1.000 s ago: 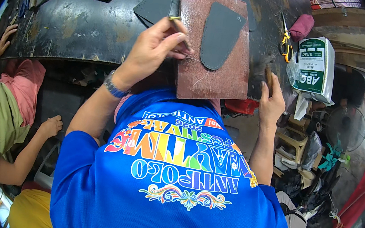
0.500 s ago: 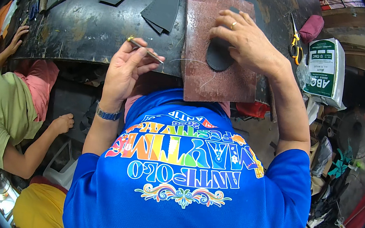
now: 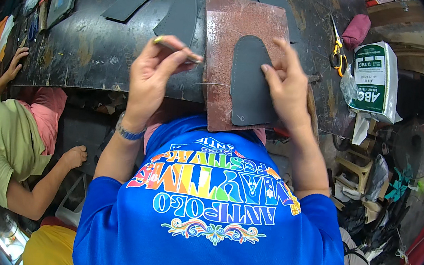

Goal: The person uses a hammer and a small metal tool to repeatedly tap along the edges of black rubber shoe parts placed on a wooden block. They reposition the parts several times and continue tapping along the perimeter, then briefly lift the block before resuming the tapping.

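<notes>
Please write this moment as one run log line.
left hand: holds thin tool | right hand: open, at dark piece | dark piece: on brown board

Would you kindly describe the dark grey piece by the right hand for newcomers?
On the black table is a reddish-brown board. By the right hand lies a flat, round-ended dark grey piece. Unlike other grey pieces, it rests on the board.

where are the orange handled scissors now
In the head view, the scissors lie on the right of the black table, left of the pink pouch and green-white package.
</notes>
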`<state>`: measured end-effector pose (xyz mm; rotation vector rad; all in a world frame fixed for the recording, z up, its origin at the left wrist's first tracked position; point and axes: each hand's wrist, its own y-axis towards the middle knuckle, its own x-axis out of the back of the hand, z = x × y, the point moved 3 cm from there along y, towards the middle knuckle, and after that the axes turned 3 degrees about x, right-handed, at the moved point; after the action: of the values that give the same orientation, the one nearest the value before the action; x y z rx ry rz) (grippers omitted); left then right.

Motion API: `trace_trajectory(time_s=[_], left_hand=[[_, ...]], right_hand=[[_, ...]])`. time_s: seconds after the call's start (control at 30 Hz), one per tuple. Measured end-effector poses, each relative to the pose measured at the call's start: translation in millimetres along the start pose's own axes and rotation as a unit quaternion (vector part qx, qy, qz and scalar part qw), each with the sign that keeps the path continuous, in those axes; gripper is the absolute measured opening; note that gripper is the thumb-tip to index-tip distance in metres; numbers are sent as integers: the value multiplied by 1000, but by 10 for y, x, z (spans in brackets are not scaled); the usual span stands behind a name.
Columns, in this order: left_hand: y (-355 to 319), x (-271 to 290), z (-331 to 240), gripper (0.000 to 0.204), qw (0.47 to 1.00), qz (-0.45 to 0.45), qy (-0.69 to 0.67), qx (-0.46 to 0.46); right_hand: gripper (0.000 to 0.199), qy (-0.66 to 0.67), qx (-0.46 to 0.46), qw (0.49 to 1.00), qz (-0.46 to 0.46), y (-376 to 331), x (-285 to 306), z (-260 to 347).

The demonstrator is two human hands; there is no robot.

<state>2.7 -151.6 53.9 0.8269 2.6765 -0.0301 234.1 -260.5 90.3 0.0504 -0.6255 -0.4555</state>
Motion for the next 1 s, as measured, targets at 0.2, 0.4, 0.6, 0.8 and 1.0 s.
trace_trajectory(time_s=[0.2, 0.4, 0.6, 0.8, 1.0], left_hand=[[588, -434, 72, 10, 983, 94, 156, -28], [985, -697, 213, 12, 969, 133, 206, -12], [1031, -744, 351, 13, 965, 146, 217, 20], [1030, -730, 372, 14, 970, 140, 197, 34], [988, -669, 359, 14, 975, 128, 177, 33]], right_hand=[[48, -258, 84, 958, -92, -295, 395, -187], [51, -436, -56, 898, 22, -590, 787, -695], [42, -327, -71, 942, -39, -755, 888, -996], [41, 10, -235, 968, -90, -634, 942, -888], [42, -141, 50, 987, -52, -366, 766, -559]])
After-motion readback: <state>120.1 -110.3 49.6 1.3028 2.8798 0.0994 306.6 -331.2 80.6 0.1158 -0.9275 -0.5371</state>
